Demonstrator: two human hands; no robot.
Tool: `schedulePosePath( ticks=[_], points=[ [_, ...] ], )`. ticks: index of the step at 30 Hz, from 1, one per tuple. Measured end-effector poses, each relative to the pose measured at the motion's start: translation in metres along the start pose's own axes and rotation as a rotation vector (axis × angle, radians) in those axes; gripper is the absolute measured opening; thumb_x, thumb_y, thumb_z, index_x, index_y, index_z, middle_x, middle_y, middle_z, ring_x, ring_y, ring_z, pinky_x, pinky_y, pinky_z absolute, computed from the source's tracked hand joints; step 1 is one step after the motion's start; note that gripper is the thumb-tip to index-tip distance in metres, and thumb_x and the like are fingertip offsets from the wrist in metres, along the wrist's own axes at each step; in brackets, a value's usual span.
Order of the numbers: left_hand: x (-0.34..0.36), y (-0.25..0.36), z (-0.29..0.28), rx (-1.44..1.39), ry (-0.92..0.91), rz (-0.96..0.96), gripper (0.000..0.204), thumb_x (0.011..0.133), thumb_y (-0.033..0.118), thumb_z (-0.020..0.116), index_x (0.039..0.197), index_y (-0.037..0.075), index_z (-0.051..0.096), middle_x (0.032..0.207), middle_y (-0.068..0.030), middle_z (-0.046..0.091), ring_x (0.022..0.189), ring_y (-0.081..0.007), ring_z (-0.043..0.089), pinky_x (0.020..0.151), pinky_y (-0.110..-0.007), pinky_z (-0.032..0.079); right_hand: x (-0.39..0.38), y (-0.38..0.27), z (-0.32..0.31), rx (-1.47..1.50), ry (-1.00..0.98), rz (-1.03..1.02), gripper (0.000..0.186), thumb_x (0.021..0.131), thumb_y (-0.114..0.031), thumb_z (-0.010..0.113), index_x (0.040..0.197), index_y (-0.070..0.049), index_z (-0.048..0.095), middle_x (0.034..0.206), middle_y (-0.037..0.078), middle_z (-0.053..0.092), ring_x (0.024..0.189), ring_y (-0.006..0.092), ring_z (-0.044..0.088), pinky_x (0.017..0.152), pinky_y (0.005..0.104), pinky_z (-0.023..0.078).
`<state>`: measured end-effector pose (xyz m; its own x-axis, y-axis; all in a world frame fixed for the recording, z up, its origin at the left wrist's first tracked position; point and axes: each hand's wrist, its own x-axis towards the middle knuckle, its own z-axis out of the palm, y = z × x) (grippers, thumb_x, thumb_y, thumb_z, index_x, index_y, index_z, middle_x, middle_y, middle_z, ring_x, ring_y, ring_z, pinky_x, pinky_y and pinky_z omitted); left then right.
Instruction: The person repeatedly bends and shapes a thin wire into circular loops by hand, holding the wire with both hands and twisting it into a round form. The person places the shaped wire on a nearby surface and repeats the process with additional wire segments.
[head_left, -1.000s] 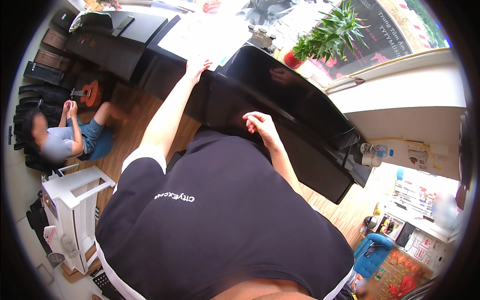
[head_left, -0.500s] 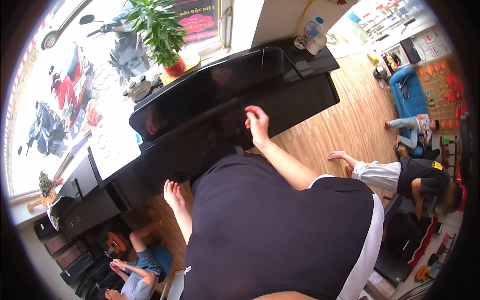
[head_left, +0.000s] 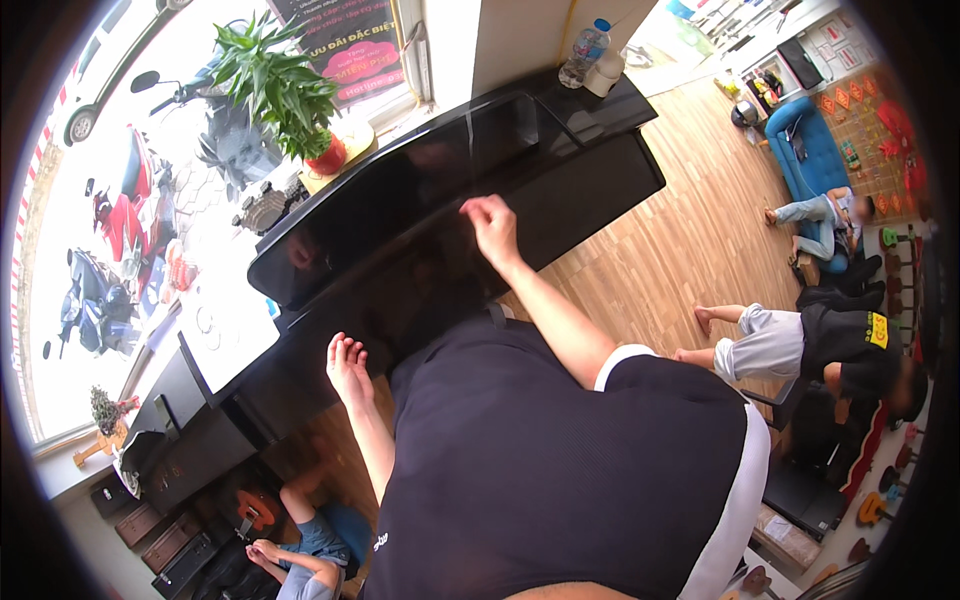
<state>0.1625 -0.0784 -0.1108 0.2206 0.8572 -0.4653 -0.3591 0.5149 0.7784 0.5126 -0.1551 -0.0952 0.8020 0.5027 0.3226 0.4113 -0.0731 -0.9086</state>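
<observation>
A glossy black piano (head_left: 590, 200) with a shiny upright panel stretches across the view in front of me; no keys show. Over its dark lower part is my right hand (head_left: 492, 232), its fingers bent and drawn together, with nothing visible in them. Whether it touches the piano I cannot tell. My left hand (head_left: 349, 370) is held near the piano's front edge, palm partly turned up. Its fingers are loosely bent and a little apart, and it holds nothing. Faint reflections show in the black panel.
A potted plant (head_left: 325, 155) stands behind the piano by the window. A water bottle (head_left: 584, 55) and a white cup-like object (head_left: 604, 74) sit on its far right end. White paper (head_left: 228, 335) lies at left. People are at right and lower left, near a blue sofa (head_left: 800, 150).
The view has shifted slightly. My right hand's fingers have drawn closer together; my left hand stays near the piano's edge. The person in black at right has changed leg position.
</observation>
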Motion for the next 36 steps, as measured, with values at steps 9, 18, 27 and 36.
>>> schedulePosePath(
  ticks=[9, 18, 27, 36],
  points=[
    [-0.043, 0.054, 0.119, 0.597, -0.323, 0.752, 0.024, 0.091, 0.002, 0.055, 0.115, 0.002, 0.062, 0.127, -0.0129, 0.052, 0.117, -0.0228, 0.052, 0.091, -0.033, 0.046, -0.075, -0.099, -0.007, 0.342, -0.660, 0.064, 0.020, 0.092, -0.010, 0.058, 0.074, -0.001, 0.059, 0.063, 0.005, 0.054, 0.056, 0.0113, 0.049, 0.053, 0.0281, 0.039],
    [-0.110, 0.104, 0.131, 0.928, -0.415, 1.082, 0.046, 0.075, -0.008, 0.053, 0.117, 0.006, 0.064, 0.140, -0.0179, 0.043, 0.132, -0.0375, 0.040, 0.104, -0.045, 0.038, -0.078, -0.157, 0.015, 0.455, -1.216, -0.151, 0.021, 0.093, -0.013, 0.059, 0.076, -0.001, 0.058, 0.059, 0.010, 0.054, 0.050, 0.0189, 0.047, 0.050, 0.0312, 0.040],
    [-0.154, 0.114, 0.042, 0.331, -0.132, 0.685, 0.007, 0.089, -0.007, 0.059, 0.089, -0.003, 0.065, 0.084, -0.0071, 0.064, 0.076, -0.0128, 0.062, 0.070, -0.023, 0.051, -0.102, -0.196, 0.061, 0.554, -1.758, -0.031, 0.030, 0.096, -0.020, 0.053, 0.073, -0.002, 0.055, 0.055, 0.004, 0.045, 0.052, 0.0105, 0.039, 0.051, 0.0294, 0.035],
    [-0.221, 0.084, -0.119, -0.511, 0.580, 0.843, 0.017, 0.096, 0.008, 0.056, 0.109, -0.001, 0.062, 0.092, -0.0090, 0.064, 0.082, -0.0145, 0.060, 0.072, -0.023, 0.052, -0.119, -0.209, 0.102, 0.336, -2.065, -0.169, 0.034, 0.096, -0.022, 0.053, 0.071, 0.001, 0.052, 0.055, 0.007, 0.043, 0.053, 0.0152, 0.034, 0.052, 0.0333, 0.034]
  ],
)
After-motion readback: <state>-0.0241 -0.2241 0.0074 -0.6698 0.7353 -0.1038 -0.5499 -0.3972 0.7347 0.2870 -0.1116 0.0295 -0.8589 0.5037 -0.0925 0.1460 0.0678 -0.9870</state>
